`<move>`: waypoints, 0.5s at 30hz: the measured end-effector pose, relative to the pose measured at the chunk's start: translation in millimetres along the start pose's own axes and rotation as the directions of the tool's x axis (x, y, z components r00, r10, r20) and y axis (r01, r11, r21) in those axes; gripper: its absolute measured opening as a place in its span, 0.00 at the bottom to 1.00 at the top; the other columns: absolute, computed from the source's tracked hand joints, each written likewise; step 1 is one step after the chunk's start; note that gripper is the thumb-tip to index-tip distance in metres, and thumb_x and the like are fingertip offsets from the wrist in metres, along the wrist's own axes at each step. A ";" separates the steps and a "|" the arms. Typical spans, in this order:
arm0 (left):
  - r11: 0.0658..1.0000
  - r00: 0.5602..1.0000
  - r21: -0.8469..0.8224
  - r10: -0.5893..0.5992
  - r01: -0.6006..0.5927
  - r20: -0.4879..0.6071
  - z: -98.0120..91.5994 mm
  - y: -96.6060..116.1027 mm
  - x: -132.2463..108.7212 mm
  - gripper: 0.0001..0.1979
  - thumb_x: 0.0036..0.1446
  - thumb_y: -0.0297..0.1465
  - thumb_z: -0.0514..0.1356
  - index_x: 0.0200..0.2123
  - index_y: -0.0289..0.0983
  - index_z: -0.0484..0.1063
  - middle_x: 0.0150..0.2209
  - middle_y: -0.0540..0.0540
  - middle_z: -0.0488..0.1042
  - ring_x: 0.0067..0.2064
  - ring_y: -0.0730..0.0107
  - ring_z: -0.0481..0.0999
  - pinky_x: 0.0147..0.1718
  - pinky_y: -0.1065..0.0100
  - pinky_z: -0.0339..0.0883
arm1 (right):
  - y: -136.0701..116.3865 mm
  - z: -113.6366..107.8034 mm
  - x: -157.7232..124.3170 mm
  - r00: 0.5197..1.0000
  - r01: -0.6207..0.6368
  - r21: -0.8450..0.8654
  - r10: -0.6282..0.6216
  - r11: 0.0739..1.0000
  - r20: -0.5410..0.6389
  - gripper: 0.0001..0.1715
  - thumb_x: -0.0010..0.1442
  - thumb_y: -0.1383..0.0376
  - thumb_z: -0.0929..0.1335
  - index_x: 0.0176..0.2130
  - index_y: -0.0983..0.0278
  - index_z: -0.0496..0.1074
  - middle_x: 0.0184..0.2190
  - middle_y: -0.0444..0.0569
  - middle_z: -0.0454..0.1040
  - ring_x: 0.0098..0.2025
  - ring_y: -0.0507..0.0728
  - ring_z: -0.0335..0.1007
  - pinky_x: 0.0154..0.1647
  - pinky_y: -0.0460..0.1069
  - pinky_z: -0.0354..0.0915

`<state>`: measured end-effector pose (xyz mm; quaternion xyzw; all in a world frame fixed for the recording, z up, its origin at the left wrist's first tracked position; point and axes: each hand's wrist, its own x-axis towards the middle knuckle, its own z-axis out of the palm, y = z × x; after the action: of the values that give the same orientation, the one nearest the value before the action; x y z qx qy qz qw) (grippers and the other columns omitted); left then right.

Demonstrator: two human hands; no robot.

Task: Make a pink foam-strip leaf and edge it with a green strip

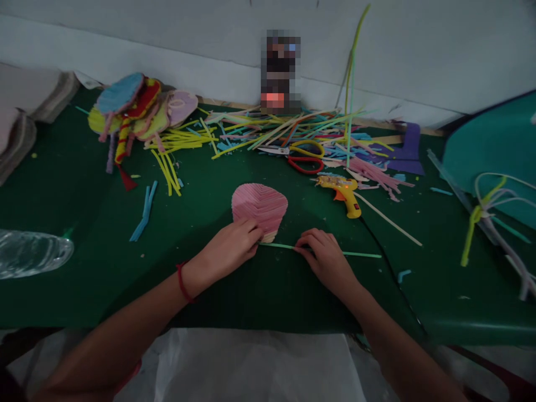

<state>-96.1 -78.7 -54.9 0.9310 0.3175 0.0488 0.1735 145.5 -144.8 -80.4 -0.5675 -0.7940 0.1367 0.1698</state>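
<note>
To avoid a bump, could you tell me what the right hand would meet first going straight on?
Probably the pink woven piece, just past the right hand; depth is unclear.

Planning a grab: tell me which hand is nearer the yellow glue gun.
Right. The right hand rests below the glue gun; the left hand sits farther left, touching the pink piece.

Blurred, unidentifiable upright object point(280, 72)

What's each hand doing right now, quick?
Left hand: fingers gripping the lower edge of the pink woven piece.
Right hand: fingers pinching the thin green strip.
</note>
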 end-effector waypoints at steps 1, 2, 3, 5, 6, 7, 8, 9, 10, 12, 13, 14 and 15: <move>1.000 1.000 0.004 0.005 -0.005 0.004 0.4 -0.5 0.4 0.07 0.60 0.23 0.53 0.39 0.35 0.68 0.41 0.44 0.70 0.42 0.64 0.70 0.39 0.63 0.65 | 0.4 -0.3 0.5 1.000 0.003 0.000 -0.003 1.000 0.004 0.07 0.66 0.66 0.62 0.36 0.62 0.68 0.37 0.51 0.72 0.41 0.59 0.68 0.41 0.54 0.59; 1.000 1.000 0.008 0.013 -0.013 0.008 0.8 -1.2 0.9 0.07 0.60 0.23 0.53 0.39 0.35 0.69 0.41 0.43 0.70 0.42 0.63 0.70 0.40 0.63 0.64 | 0.9 -0.6 1.1 1.000 0.007 -0.001 -0.007 1.000 0.007 0.07 0.67 0.66 0.62 0.36 0.62 0.68 0.37 0.51 0.72 0.41 0.59 0.69 0.41 0.53 0.59; 1.000 1.000 0.010 0.026 -0.026 0.009 1.1 -2.2 1.4 0.08 0.60 0.23 0.53 0.40 0.36 0.69 0.41 0.43 0.70 0.42 0.63 0.70 0.40 0.63 0.64 | 1.6 -0.9 1.8 1.000 0.012 -0.004 -0.012 1.000 0.007 0.08 0.67 0.66 0.61 0.36 0.62 0.68 0.37 0.51 0.72 0.41 0.59 0.69 0.40 0.53 0.59; 0.999 0.999 0.003 0.054 -0.054 0.009 1.3 -4.3 2.6 0.10 0.59 0.23 0.53 0.43 0.36 0.70 0.42 0.43 0.71 0.44 0.62 0.69 0.42 0.62 0.64 | 3.0 -1.9 3.4 1.000 0.025 -0.009 -0.025 1.000 0.010 0.09 0.67 0.66 0.61 0.36 0.62 0.68 0.37 0.52 0.72 0.40 0.59 0.69 0.40 0.54 0.60; 0.998 0.998 -0.003 0.066 -0.066 0.008 1.2 -5.4 3.3 0.11 0.59 0.23 0.53 0.44 0.37 0.71 0.42 0.44 0.71 0.44 0.62 0.69 0.42 0.62 0.63 | 3.8 -2.5 4.3 0.999 0.034 -0.011 -0.033 0.999 0.013 0.09 0.67 0.66 0.60 0.36 0.62 0.68 0.37 0.52 0.72 0.40 0.59 0.69 0.40 0.54 0.60; 0.997 0.997 -0.011 0.076 -0.075 0.008 1.0 -6.5 3.9 0.12 0.59 0.23 0.54 0.45 0.37 0.71 0.43 0.44 0.71 0.45 0.61 0.69 0.43 0.62 0.63 | 4.5 -3.1 5.1 0.999 0.044 -0.010 -0.044 0.999 0.017 0.10 0.68 0.66 0.60 0.36 0.62 0.68 0.37 0.52 0.72 0.40 0.59 0.69 0.40 0.54 0.60; 0.996 0.996 -0.018 0.083 -0.083 0.012 0.7 -7.7 4.6 0.12 0.59 0.23 0.55 0.45 0.38 0.71 0.43 0.44 0.72 0.45 0.61 0.69 0.43 0.62 0.63 | 5.2 -3.7 5.8 0.998 0.055 -0.006 -0.055 0.998 0.022 0.10 0.68 0.66 0.60 0.36 0.62 0.68 0.37 0.52 0.72 0.40 0.59 0.69 0.40 0.53 0.60; 0.996 0.996 -0.024 0.089 -0.089 0.017 0.4 -8.9 5.3 0.12 0.59 0.24 0.55 0.45 0.38 0.72 0.43 0.45 0.72 0.45 0.61 0.69 0.43 0.62 0.63 | 5.8 -4.2 6.4 0.997 0.068 0.000 -0.068 0.998 0.026 0.10 0.68 0.66 0.60 0.36 0.62 0.68 0.37 0.52 0.72 0.40 0.58 0.69 0.39 0.53 0.60; 0.995 0.995 -0.029 0.095 -0.095 0.024 0.2 -10.1 6.1 0.11 0.59 0.24 0.55 0.44 0.38 0.72 0.43 0.45 0.72 0.45 0.62 0.69 0.43 0.62 0.62 | 6.5 -4.6 7.0 0.996 0.080 0.005 -0.081 0.997 0.028 0.10 0.68 0.66 0.60 0.36 0.63 0.68 0.37 0.52 0.72 0.40 0.58 0.69 0.39 0.53 0.60; 0.993 0.993 -0.036 0.113 -0.112 0.033 -0.1 -12.6 7.7 0.12 0.59 0.24 0.56 0.44 0.39 0.72 0.44 0.45 0.72 0.45 0.62 0.69 0.43 0.62 0.62 | 7.6 -4.9 7.9 0.995 0.098 0.008 -0.098 0.995 0.030 0.09 0.68 0.65 0.60 0.36 0.62 0.68 0.37 0.52 0.72 0.40 0.58 0.69 0.39 0.53 0.60; 0.992 0.992 -0.039 0.123 -0.122 0.035 -0.2 -13.8 8.5 0.12 0.59 0.24 0.56 0.44 0.39 0.72 0.43 0.45 0.72 0.45 0.62 0.69 0.43 0.62 0.62 | 8.1 -5.0 8.3 0.994 0.103 0.007 -0.103 0.995 0.030 0.09 0.68 0.65 0.60 0.36 0.62 0.68 0.37 0.51 0.72 0.40 0.58 0.70 0.39 0.53 0.60; 0.990 0.991 -0.043 0.132 -0.131 0.036 -0.3 -14.7 9.4 0.12 0.58 0.24 0.56 0.45 0.39 0.72 0.43 0.45 0.73 0.45 0.62 0.69 0.44 0.62 0.62 | 8.6 -5.1 8.7 0.994 0.106 0.005 -0.106 0.994 0.030 0.09 0.68 0.65 0.61 0.36 0.62 0.68 0.37 0.51 0.72 0.40 0.58 0.70 0.39 0.53 0.60; 0.989 0.989 -0.051 0.140 -0.138 0.037 -0.5 -15.5 10.3 0.12 0.58 0.24 0.56 0.45 0.39 0.72 0.43 0.45 0.73 0.46 0.62 0.70 0.44 0.62 0.62 | 9.1 -5.2 9.3 0.994 0.108 0.005 -0.108 0.994 0.028 0.09 0.68 0.65 0.61 0.36 0.62 0.68 0.37 0.51 0.72 0.40 0.58 0.70 0.39 0.53 0.60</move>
<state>-97.0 -60.8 -60.2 0.9472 0.2471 0.0494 0.1984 152.7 -133.0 -78.4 -0.5214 -0.8256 0.1367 0.1669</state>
